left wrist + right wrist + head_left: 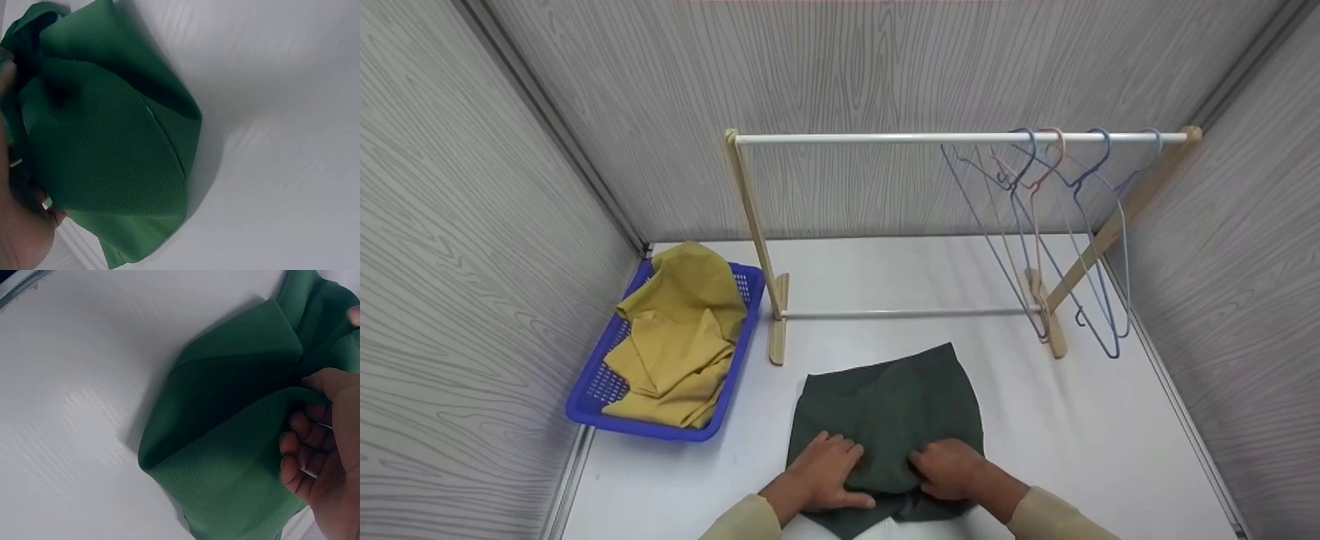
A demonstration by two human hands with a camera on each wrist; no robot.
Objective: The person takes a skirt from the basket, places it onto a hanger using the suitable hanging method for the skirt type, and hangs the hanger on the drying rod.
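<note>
A dark green garment point(891, 409), shaped like a pair of shorts, lies bunched on the white table, with its straight edge away from me. My left hand point(826, 474) rests on its near left part, thumb held apart from the fingers. On the near right part, my right hand point(951, 469) has its fingers curled at the cloth. The right wrist view has that hand point(332, 433) pinching a raised fabric edge between thumb and fingers, with a fold gaping beside it. In the left wrist view the ribbed cloth point(112, 152) bulges upward, and only part of the left hand point(22, 225) shows.
A blue plastic basket point(582, 409) with yellow cloth point(682, 352) in it stands at the left. Behind the garment is a clothes rack with a white rail point(855, 139) and wooden legs. Several blue and pink hangers point(1099, 262) hang at its right end. Wood-patterned walls enclose the table.
</note>
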